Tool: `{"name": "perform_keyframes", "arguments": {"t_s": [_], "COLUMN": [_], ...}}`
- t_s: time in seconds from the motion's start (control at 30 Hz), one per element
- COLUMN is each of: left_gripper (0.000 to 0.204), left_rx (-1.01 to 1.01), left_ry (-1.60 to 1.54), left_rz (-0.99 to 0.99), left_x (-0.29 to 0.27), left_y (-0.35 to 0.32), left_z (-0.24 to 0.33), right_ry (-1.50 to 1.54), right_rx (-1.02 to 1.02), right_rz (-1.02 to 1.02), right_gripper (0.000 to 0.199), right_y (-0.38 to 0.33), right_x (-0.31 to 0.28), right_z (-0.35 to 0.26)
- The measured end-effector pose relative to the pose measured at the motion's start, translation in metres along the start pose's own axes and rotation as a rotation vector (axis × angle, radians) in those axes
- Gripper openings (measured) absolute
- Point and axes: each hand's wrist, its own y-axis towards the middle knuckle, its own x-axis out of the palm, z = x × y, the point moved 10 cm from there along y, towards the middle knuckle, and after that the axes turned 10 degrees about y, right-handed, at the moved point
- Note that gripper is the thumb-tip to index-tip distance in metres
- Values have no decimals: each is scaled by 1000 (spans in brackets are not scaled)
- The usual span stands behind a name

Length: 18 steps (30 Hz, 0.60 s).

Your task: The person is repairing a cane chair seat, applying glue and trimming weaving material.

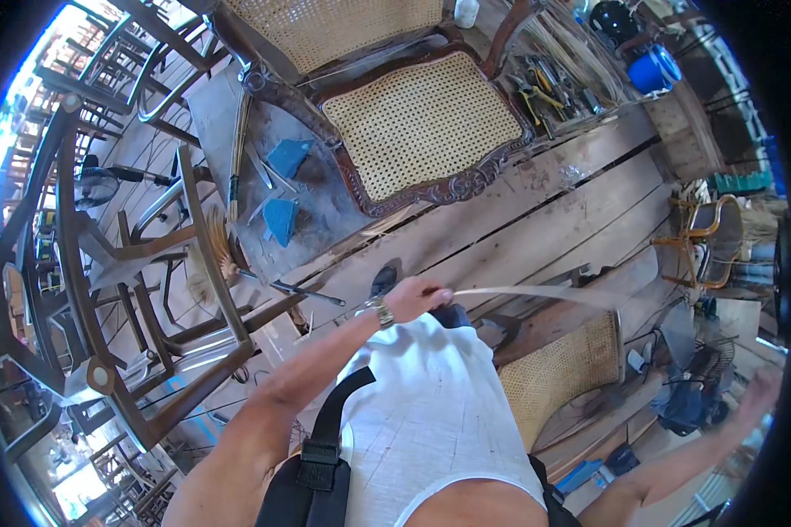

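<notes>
My left hand, with a watch on its wrist, is closed on one end of a long pale cane strip. The strip runs level to the right over the plank floor, and its far end fades from sight. My right hand is flung out at the far right edge. It is blurred, so its fingers and anything in them cannot be made out. Below the strip stands a chair with a woven cane panel, close to my right side.
A carved wooden chair with a woven cane seat stands ahead. Beside it a bench carries blue pieces and thin tools. Hand tools and a blue bucket lie at the back right. Bare chair frames crowd the left, and a fan sits low right.
</notes>
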Motion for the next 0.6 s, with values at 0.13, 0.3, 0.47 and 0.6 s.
{"name": "perform_keyframes", "arguments": {"t_s": [0.13, 0.3, 0.47, 0.6], "left_gripper": [34, 25, 31, 33], "left_rx": [208, 513, 332, 210], "left_ry": [42, 304, 516, 557], "left_rz": [156, 273, 44, 90], "left_x": [17, 34, 54, 23], "left_y": [48, 74, 82, 47], "left_z": [128, 234, 197, 140], "right_ry": [148, 427, 678, 563], "right_rx": [299, 669, 710, 623], "right_rz": [304, -109, -75, 227], "right_gripper": [112, 63, 53, 35], "right_y": [-6, -121, -199, -189], "right_x": [-9, 165, 231, 180], "right_z": [128, 283, 347, 378]}}
